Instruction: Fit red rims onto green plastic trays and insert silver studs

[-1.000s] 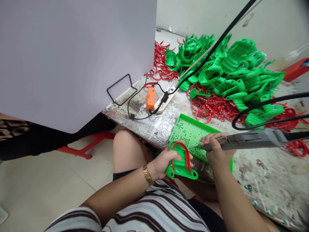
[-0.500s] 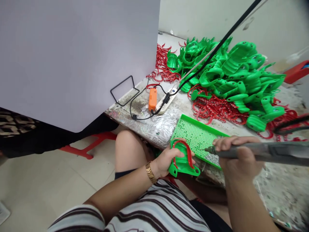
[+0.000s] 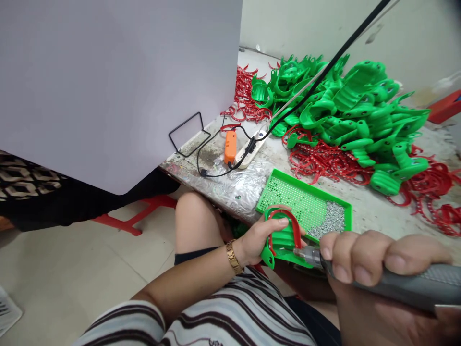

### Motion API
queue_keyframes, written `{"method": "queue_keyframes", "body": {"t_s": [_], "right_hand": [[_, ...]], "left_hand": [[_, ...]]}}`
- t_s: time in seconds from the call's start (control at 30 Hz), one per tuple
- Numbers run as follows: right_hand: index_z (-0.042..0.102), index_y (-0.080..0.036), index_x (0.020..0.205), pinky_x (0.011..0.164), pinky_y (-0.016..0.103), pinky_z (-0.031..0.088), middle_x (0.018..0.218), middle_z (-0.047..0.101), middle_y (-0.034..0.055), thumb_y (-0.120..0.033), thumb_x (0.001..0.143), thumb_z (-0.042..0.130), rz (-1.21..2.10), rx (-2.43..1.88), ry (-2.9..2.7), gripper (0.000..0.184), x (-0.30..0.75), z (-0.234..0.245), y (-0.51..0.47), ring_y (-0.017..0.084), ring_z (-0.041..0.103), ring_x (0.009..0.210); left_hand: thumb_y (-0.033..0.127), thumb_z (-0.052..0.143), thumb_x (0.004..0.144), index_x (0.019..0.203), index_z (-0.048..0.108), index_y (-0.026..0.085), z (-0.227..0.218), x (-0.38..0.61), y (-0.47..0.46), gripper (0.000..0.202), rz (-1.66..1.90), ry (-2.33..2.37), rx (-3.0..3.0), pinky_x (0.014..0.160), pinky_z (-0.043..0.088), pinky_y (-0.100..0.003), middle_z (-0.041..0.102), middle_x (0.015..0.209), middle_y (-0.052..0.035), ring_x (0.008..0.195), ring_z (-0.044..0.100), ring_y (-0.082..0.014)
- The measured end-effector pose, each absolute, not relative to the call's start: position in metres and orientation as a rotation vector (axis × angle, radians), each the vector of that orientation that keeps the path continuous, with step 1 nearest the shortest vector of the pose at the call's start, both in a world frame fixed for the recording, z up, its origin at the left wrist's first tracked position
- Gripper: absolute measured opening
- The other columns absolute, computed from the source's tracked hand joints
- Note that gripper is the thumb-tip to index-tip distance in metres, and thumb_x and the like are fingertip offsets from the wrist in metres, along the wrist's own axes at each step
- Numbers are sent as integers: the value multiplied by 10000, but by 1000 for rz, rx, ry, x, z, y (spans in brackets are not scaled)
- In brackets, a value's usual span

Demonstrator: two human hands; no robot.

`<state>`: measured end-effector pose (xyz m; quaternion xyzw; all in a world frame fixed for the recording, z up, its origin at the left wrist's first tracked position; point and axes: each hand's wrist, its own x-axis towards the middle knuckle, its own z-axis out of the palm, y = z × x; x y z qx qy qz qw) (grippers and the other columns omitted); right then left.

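Note:
My left hand [image 3: 256, 238] is closed on a green plastic jaw-shaped piece [image 3: 283, 238], with its thumb lying over the inside. A curved red toothed strip [image 3: 297, 228] sits within that piece, following its rim. My right hand [image 3: 382, 259] wraps round a grey electric screwdriver [image 3: 410, 286]. The screwdriver's bit points left, over the lower part of the green piece near the strip's right end; whether it touches I cannot tell. Just behind the hands is a green perforated tray [image 3: 309, 188], holding small silver screws [image 3: 333, 216] at its right side.
Green plastic pieces [image 3: 360, 105] are heaped at the back of the worktable [image 3: 382, 226], with red strips [image 3: 324, 161] around them. An orange adapter [image 3: 230, 146] and a white power strip [image 3: 252, 154] lie left. A large grey panel [image 3: 126, 86] fills the left; a black cable [image 3: 324, 72] crosses overhead.
My right hand has brought the screwdriver from over the tray down to the green piece. My left hand has shifted slightly right with the piece. The screws in the tray are now uncovered.

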<state>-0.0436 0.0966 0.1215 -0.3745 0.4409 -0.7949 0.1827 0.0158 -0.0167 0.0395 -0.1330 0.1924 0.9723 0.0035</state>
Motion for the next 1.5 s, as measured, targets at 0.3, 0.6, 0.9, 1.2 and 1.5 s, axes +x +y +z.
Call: {"method": "queue_keyframes", "body": {"t_s": [0.3, 0.6, 0.9, 1.2, 1.5], "right_hand": [[414, -182, 731, 570, 265, 430, 565, 443, -20, -420, 876, 547, -2236, -899, 1387, 308, -24, 142, 80, 99, 465, 508], [483, -197, 789, 561, 270, 446, 596, 501, -19, -485, 805, 626, -2183, -1052, 1239, 321, -35, 132, 85, 113, 512, 532], [401, -185, 740, 548, 268, 443, 564, 464, -34, -503, 806, 619, -2189, -1018, 1268, 391, -29, 134, 81, 103, 494, 495], [439, -185, 747, 552, 269, 434, 575, 481, -28, -480, 792, 645, -2232, -985, 1297, 362, -27, 139, 82, 104, 496, 513], [410, -182, 738, 538, 266, 438, 571, 477, -24, -494, 807, 619, -2183, -1045, 1302, 382, -29, 140, 82, 108, 497, 503]], "left_hand": [[418, 684, 681, 971, 611, 80, 49, 17, -14, 452, 3088, 719, -314, 507, 383, -211, 613, 612, -26, 493, 526, -103], [405, 704, 632, 901, 574, 88, 49, 13, -14, 436, 3100, 697, -353, 454, 377, -213, 645, 677, -41, 479, 535, -105], [395, 705, 646, 999, 556, 117, 47, 13, -12, 473, 3112, 699, -365, 553, 455, -225, 652, 696, -38, 574, 609, -139], [378, 720, 630, 999, 557, 121, 49, 13, -14, 478, 3130, 654, -319, 458, 401, -185, 622, 639, -11, 481, 536, -97], [334, 685, 676, 1103, 487, 165, 49, 14, -14, 500, 3143, 643, -294, 538, 422, -198, 622, 675, 3, 529, 559, -105]]}}
